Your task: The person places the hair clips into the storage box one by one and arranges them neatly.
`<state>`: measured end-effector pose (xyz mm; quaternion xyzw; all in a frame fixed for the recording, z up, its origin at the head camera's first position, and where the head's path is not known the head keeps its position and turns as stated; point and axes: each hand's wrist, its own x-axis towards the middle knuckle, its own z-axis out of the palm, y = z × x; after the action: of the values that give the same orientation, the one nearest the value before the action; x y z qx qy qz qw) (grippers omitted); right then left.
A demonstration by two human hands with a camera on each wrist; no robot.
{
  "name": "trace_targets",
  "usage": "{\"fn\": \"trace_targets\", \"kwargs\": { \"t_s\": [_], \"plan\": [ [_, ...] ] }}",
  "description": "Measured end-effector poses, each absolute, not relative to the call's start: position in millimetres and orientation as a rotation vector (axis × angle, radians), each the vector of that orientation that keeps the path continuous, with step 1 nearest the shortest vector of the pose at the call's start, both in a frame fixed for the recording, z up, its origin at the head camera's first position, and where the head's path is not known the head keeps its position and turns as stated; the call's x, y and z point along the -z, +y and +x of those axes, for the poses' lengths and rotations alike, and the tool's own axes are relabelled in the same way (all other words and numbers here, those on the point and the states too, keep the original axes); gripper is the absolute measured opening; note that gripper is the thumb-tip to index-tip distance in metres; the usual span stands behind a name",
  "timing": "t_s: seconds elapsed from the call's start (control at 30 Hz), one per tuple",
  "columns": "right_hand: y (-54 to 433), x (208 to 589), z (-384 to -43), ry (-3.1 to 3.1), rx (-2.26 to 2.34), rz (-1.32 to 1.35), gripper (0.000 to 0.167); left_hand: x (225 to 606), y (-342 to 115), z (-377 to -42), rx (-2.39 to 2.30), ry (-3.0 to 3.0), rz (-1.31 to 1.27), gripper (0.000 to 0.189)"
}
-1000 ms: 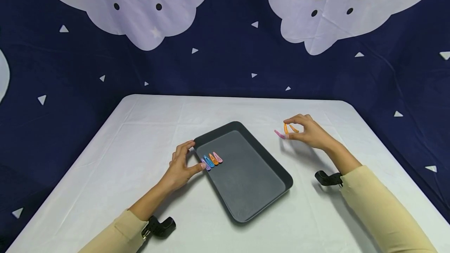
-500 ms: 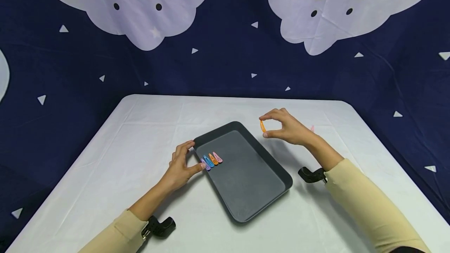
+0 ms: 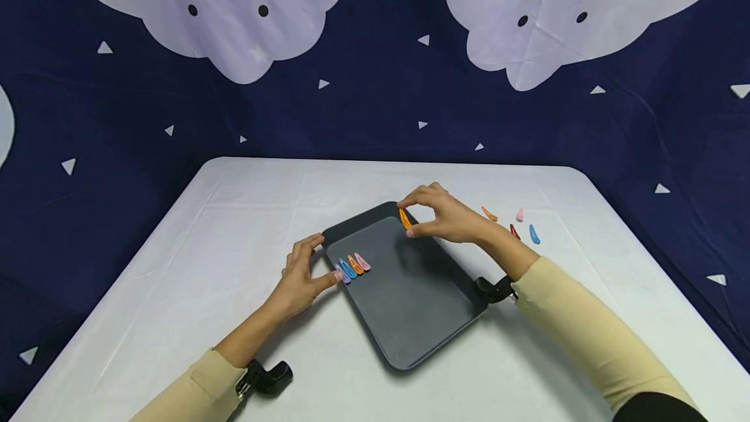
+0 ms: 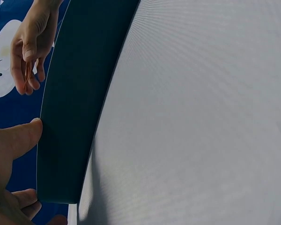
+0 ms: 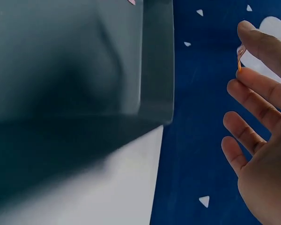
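Between thumb and index finger, my right hand [image 3: 448, 217] pinches an orange snap hair clip [image 3: 405, 218], above the far corner of the dark grey tray [image 3: 404, 305]. In the right wrist view the other fingers are spread and the orange clip [image 5: 240, 58] is seen edge-on. My left hand [image 3: 301, 282] holds the tray's left rim, thumb on the rim and fingers at the corner. Inside the tray, beside that thumb, a row of clips lies: purple [image 3: 342, 274], blue [image 3: 348, 269], orange [image 3: 355, 265] and pink [image 3: 362, 262].
Loose clips lie on the white table [image 3: 263, 213] right of the tray: an orange clip [image 3: 489, 213], a pink clip [image 3: 519, 215], a red clip [image 3: 514, 231] and a blue clip [image 3: 534, 234]. Behind the table hangs a dark blue cloth [image 3: 375, 116] with clouds.
My right hand has lifted the orange clip from the loose ones and carried it left to over the tray. My left hand and the tray have stayed put.
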<state>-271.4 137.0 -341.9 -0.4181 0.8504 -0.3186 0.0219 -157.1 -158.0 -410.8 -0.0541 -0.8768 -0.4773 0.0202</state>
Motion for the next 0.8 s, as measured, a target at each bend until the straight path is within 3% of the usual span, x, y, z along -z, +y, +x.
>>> {"fn": "trace_targets", "kwargs": {
  "t_s": [0.8],
  "plan": [
    [85,369,-272,2.595,0.717,-1.313,0.052,410,-158,-157,1.479,-2.73,-0.174,0.078]
  ]
}}
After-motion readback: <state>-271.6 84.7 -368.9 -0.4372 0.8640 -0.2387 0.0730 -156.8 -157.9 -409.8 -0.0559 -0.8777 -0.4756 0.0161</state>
